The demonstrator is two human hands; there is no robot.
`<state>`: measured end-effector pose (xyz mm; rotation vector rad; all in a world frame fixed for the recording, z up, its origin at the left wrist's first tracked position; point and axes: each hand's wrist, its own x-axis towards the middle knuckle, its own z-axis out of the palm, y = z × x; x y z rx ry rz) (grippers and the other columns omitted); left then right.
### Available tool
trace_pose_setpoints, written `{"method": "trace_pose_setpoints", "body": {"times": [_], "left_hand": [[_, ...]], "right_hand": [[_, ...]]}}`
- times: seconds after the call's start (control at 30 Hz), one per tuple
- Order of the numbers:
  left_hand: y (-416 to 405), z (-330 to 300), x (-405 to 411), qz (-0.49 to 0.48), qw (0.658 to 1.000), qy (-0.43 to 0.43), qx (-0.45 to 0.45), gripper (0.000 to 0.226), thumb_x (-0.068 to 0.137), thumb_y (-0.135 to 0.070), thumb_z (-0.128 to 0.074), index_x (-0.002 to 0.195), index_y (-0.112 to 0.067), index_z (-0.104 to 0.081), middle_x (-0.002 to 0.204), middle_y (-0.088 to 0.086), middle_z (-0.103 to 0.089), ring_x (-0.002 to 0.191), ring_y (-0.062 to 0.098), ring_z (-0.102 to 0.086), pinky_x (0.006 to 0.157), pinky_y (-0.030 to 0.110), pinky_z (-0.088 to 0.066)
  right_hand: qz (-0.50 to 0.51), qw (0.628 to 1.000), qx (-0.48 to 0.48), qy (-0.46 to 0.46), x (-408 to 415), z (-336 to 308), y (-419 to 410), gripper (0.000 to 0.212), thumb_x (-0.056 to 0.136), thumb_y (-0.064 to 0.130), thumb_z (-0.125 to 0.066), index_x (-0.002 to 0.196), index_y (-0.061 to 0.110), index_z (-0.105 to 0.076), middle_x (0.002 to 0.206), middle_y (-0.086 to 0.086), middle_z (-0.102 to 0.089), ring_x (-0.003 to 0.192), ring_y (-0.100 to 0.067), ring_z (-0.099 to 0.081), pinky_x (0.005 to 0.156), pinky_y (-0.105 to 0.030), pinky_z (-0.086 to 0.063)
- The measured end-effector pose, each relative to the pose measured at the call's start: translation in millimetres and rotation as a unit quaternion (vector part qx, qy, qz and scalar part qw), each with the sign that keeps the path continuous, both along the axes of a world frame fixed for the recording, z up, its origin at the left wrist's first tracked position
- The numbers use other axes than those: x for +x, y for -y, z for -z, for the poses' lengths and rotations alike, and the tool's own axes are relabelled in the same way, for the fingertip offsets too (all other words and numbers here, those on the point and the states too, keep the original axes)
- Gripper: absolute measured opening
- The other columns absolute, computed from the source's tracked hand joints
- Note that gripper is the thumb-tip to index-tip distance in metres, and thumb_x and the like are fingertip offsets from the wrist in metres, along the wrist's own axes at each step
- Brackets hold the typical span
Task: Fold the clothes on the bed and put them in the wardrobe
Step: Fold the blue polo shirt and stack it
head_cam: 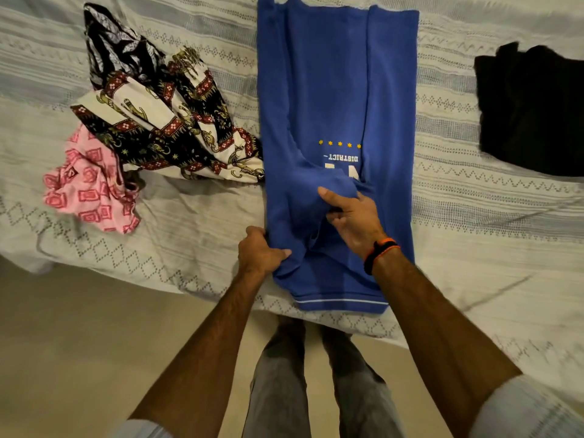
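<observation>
A blue T-shirt (335, 90) with a printed front lies lengthwise on the bed (196, 235), its sides folded in and its collar end at the near edge. My left hand (259, 252) grips the shirt's near left edge, thumb on top of the cloth. My right hand (354, 214), with a black and orange band at the wrist, pinches a bunched fold of the blue cloth near the print. A heap of unfolded clothes lies to the left: a black, white and red patterned garment (170, 121) and a pink patterned one (90, 188).
A folded black garment (531, 112) lies at the right on the pale patterned bedspread. The bed's near edge runs across the lower half of the view, with beige floor (79, 343) and my legs below it. No wardrobe is in view.
</observation>
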<state>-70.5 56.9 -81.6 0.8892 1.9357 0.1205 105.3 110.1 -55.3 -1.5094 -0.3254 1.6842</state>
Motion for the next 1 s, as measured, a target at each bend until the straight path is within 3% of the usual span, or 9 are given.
{"method": "trace_pose_setpoints", "body": {"times": [0.17,0.33,0.4,0.47,0.6,0.67,0.73,0.83,1.0], "left_hand": [[10,31,-18,-0.078,0.994,0.062,-0.037,0.063,0.060,-0.036,-0.082,0.113,-0.008,-0.067,0.111,0.014,-0.070,0.100,0.032,-0.067,0.088,0.049,-0.057],[20,73,-28,-0.086,0.995,0.053,-0.005,0.080,0.043,-0.053,-0.075,0.111,-0.011,-0.069,0.105,0.009,-0.072,0.096,0.030,-0.069,0.085,0.049,-0.058],[20,40,-19,-0.072,0.997,0.035,-0.003,0.062,0.062,-0.038,-0.081,0.114,-0.008,-0.066,0.107,0.008,-0.071,0.099,0.028,-0.068,0.090,0.041,-0.056],[21,13,-11,-0.058,0.998,0.007,0.014,0.050,0.077,-0.023,-0.080,0.119,-0.004,-0.060,0.112,0.006,-0.067,0.105,0.026,-0.064,0.089,0.025,-0.048],[27,-7,0,-0.025,0.997,-0.061,0.050,0.047,0.083,-0.012,-0.075,0.122,-0.004,-0.051,0.116,0.015,-0.064,0.108,0.029,-0.061,0.088,0.030,-0.045],[33,-12,6,0.023,0.988,-0.099,0.112,0.045,0.081,-0.007,-0.075,0.119,-0.009,-0.050,0.115,0.011,-0.060,0.105,0.026,-0.059,0.087,0.032,-0.047],[41,-14,12,0.079,0.978,-0.074,0.181,0.044,0.076,-0.015,-0.080,0.111,-0.015,-0.053,0.108,0.004,-0.056,0.097,0.019,-0.057,0.081,0.029,-0.048],[52,-11,19,0.186,0.966,-0.058,0.170,0.052,0.070,-0.032,-0.085,0.108,-0.019,-0.052,0.106,0.000,-0.054,0.094,0.016,-0.053,0.081,0.029,-0.047],[58,-8,15,0.211,0.961,-0.107,0.140,0.031,0.083,-0.011,-0.071,0.108,-0.016,-0.053,0.107,0.006,-0.060,0.096,0.020,-0.059,0.081,0.029,-0.047]], "right_hand": [[-0.173,0.984,0.039,0.015,7,-11,-2,0.024,0.079,0.001,-0.076,0.102,0.002,-0.067,0.070,0.008,-0.068,0.051,-0.001,-0.058,0.042,-0.014,-0.038],[-0.255,0.957,0.071,0.122,4,-11,-1,0.044,0.074,0.011,-0.084,0.113,0.002,-0.067,0.106,-0.007,-0.074,0.099,-0.019,-0.071,0.086,-0.036,-0.058],[-0.238,0.964,0.060,0.101,4,-15,3,0.042,0.076,0.013,-0.083,0.114,0.004,-0.067,0.107,-0.008,-0.074,0.100,-0.022,-0.071,0.088,-0.043,-0.058],[-0.228,0.970,0.055,0.058,5,-19,8,0.031,0.081,0.015,-0.079,0.109,0.009,-0.068,0.095,-0.003,-0.074,0.085,-0.018,-0.071,0.071,-0.034,-0.060],[-0.168,0.984,0.049,-0.014,14,-17,18,0.011,0.091,0.015,-0.067,0.081,0.016,-0.062,0.057,0.010,-0.054,0.049,-0.005,-0.048,0.046,-0.019,-0.038],[-0.138,0.988,0.060,0.043,15,-11,25,0.013,0.087,0.016,-0.073,0.078,0.014,-0.064,0.059,0.009,-0.052,0.050,-0.005,-0.046,0.048,-0.019,-0.038],[-0.105,0.985,0.079,0.114,16,-6,33,0.013,0.083,0.013,-0.077,0.090,0.005,-0.071,0.075,0.001,-0.068,0.068,-0.009,-0.063,0.061,-0.021,-0.050],[-0.059,0.993,0.045,0.088,17,1,41,0.019,0.086,0.007,-0.071,0.105,0.005,-0.071,0.101,-0.010,-0.072,0.096,-0.023,-0.069,0.080,-0.037,-0.058],[-0.004,0.997,0.003,0.081,19,-1,50,0.021,0.085,0.002,-0.072,0.103,0.003,-0.062,0.082,-0.006,-0.064,0.063,-0.012,-0.060,0.055,-0.023,-0.053]]}}
